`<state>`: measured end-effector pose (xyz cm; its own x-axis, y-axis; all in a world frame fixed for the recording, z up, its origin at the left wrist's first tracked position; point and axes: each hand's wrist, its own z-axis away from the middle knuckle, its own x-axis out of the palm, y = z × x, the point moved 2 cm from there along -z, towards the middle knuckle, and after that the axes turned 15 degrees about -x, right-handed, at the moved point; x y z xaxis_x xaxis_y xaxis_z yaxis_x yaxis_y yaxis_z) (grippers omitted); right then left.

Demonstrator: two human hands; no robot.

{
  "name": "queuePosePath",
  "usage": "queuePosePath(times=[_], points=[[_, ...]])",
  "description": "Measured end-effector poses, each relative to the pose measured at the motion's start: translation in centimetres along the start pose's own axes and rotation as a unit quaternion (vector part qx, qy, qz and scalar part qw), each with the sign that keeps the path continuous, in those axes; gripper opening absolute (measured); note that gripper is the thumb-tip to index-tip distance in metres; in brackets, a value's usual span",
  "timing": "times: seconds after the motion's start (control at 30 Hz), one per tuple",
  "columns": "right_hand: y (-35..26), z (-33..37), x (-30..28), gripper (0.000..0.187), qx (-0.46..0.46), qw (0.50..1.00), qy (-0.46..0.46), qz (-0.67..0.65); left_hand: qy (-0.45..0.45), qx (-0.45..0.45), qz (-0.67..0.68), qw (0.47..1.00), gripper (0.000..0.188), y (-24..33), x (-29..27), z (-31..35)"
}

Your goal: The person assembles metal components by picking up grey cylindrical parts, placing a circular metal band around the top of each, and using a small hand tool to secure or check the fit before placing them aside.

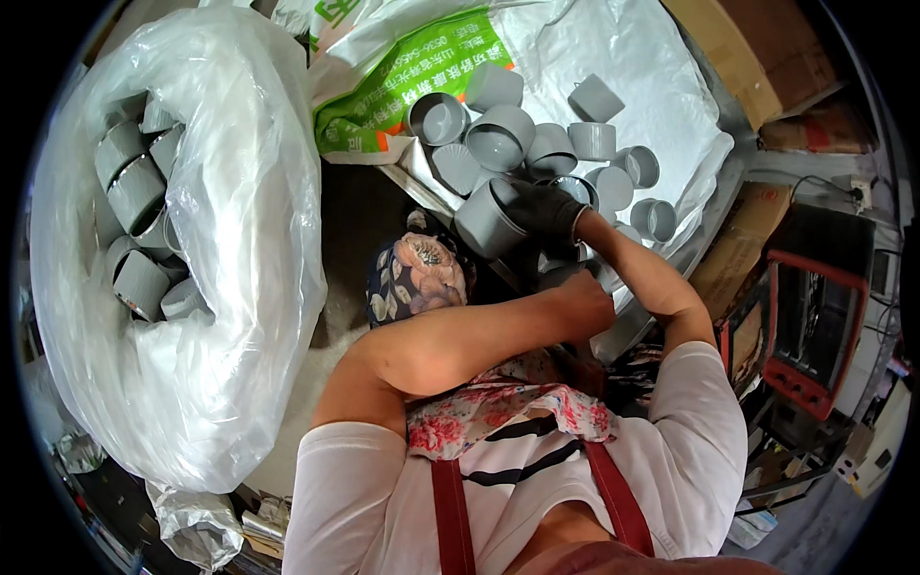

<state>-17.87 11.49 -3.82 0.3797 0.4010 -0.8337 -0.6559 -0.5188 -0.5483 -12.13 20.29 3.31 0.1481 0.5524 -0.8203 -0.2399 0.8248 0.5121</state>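
1. Right hand (548, 208): holding one cup (487, 222), sack's (661, 67) near edge.
2. Left hand (585, 301), same edge: grip we cannot tell.
3. Hazard, we judge: slack hold could drop the cup, chipping it.

On my feed: grey cups (484, 223) smooth, softly glossy | left bag (273, 192) crinkled, glossy plastic | far sack (613, 43) creased, plastic-looking, shiny | dark glove (544, 211) matt | right box (738, 235) matt cardboard | near straps (613, 484) matt cloth
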Motion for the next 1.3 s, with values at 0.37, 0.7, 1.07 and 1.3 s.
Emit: queuePosePath(times=[0.37,0.7,1.07,1.3], points=[[16.3,6.0,-6.3,0.061,0.301,0.912,-0.018,0.279,0.014,-0.039,-0.001,0.999,0.007,-0.8,0.5,0.4],[20.2,3.4,-6.3,0.075,0.318,0.933,-0.063,0.159,-0.014,-0.051,0.05,0.997,0.007,-2.0,-0.2,0.9],[36.7,10.7,-9.9,0.048,0.536,0.831,0.119,-0.094,-0.006,-0.045,0.088,0.995,0.009,-2.1,-0.6,0.8],[35.4,14.2,-7.6,0.054,0.543,0.832,0.091,-0.066,-0.038,-0.035,0.064,0.997,0.009,-1.5,-0.2,0.4]])
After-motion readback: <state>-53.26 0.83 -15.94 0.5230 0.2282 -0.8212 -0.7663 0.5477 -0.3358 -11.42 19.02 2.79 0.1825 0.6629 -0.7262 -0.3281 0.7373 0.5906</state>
